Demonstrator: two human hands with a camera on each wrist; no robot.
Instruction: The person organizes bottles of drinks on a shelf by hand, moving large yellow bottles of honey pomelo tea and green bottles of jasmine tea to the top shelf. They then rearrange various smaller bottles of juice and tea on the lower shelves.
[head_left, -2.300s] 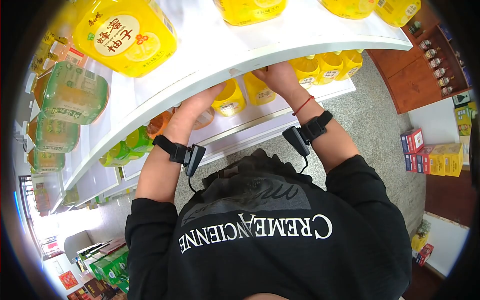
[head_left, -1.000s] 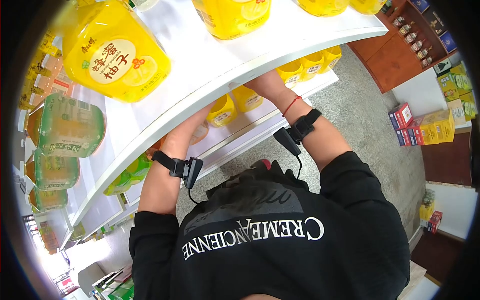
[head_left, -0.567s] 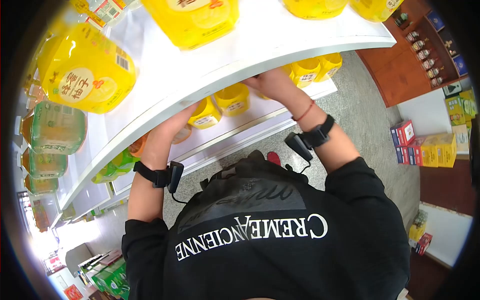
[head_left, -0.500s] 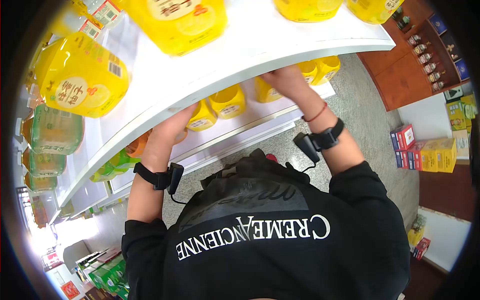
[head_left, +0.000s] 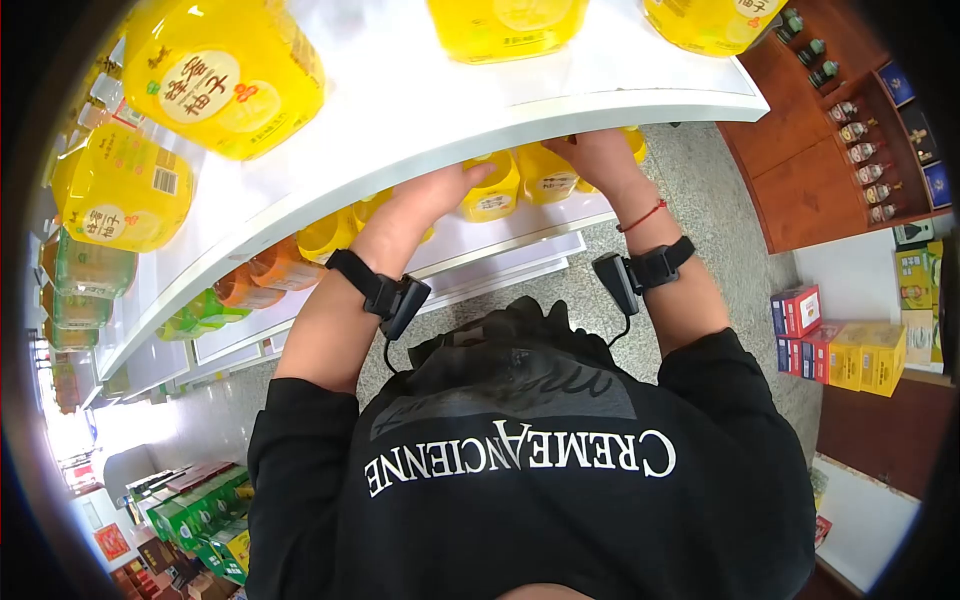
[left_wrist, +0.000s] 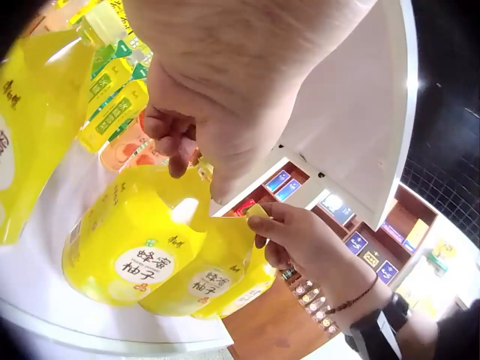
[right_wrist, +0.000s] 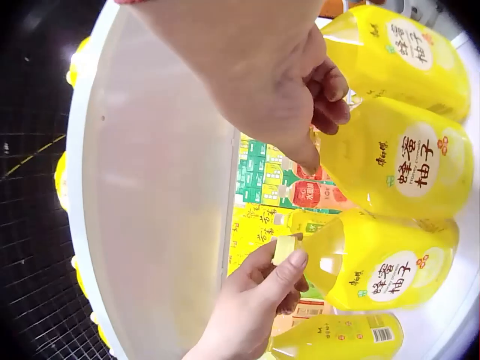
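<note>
Two large yellow honey pomelo drink bottles stand side by side on the lower shelf. My left hand pinches the cap of the left one, thumb on one side and fingers on the other. My right hand is at the top of its neighbour; in the left wrist view its thumb and fingers pinch a pale yellow cap. Both bottles rest upright on the shelf, labels facing front. In the head view the upper shelf hides most of the fingertips and the caps.
The curved white upper shelf hangs close over both hands and bears more yellow bottles. Orange bottles and green bottles line the lower shelf to the left. Boxed goods and a wooden cabinet stand at right.
Both hands have moved right along the lower row, the right first, then the left. More yellow bottles now show left of the left hand. The head view has shifted.
</note>
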